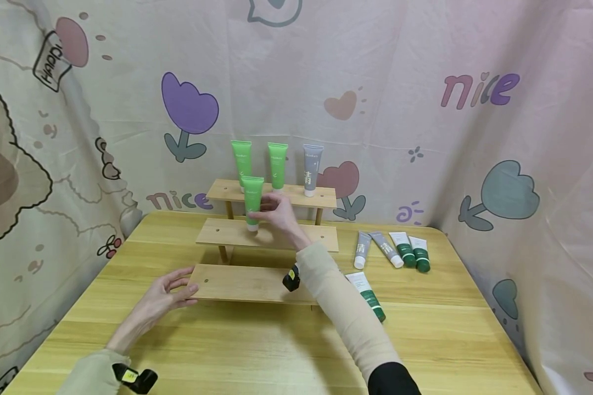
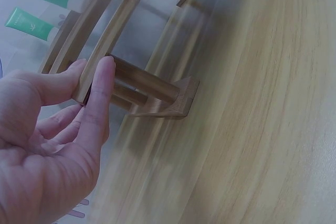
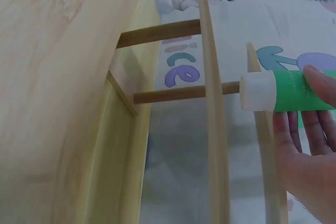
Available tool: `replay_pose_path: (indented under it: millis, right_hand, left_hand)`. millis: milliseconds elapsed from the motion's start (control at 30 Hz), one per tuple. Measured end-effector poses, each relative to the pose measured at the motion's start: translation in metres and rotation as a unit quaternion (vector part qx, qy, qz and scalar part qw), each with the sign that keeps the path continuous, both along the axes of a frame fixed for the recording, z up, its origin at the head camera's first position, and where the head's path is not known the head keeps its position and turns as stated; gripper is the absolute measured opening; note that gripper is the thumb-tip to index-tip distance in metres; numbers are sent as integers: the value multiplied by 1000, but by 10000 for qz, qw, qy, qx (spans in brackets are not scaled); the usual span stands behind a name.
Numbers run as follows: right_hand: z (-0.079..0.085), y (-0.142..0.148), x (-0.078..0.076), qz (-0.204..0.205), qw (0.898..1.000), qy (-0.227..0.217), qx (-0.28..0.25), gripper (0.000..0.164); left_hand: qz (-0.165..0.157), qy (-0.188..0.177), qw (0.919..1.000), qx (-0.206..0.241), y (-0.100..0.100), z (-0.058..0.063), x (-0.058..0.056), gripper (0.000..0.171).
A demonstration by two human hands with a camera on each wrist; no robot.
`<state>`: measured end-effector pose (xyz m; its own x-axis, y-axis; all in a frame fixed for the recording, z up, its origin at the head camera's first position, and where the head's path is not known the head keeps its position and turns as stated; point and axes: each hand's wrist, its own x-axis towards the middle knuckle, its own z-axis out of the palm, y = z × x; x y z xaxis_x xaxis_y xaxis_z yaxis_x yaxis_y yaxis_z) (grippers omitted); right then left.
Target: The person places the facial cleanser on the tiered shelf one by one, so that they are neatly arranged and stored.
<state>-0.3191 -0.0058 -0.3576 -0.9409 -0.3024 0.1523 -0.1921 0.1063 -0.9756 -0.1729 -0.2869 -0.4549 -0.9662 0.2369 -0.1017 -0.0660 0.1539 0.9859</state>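
My right hand (image 1: 277, 213) pinches a green squeeze tube (image 1: 253, 198) with a white cap, held upright, cap down, over the left part of the stand's middle shelf (image 1: 277, 235). In the right wrist view a small gap shows between the white cap (image 3: 258, 92) and the board. My left hand (image 1: 165, 293) grips the left end of the lowest shelf (image 1: 247, 284), thumb on one face and fingers on the other. On the top shelf (image 1: 291, 192) stand a green tube (image 1: 242, 159), another green tube (image 1: 278, 164) and a grey tube (image 1: 312, 170).
Right of the stand, grey tubes (image 1: 362, 249) and white-and-green tubes (image 1: 402, 249) lie on the wooden table (image 1: 449, 318). One more white-and-green tube (image 1: 368, 296) lies nearer, partly behind my right sleeve. A printed curtain (image 1: 390, 55) hangs behind.
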Motion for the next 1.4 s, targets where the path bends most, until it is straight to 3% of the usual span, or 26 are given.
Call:
replay_pose_path:
  millis: [133, 433, 1400]
  right_hand:
    - [-3, -6, 0, 21, 10000, 12, 15, 45]
    - [-8, -20, 0, 190, 9979, -92, -613, 46]
    - [-12, -35, 1, -71, 9989, 76, -465, 44]
  left_hand:
    - [18, -37, 10000, 18, 0, 1, 0, 74]
    - [28, -13, 10000, -18, -1, 1, 0, 74]
    - [-25, -18, 10000, 92, 0, 1, 0, 74]
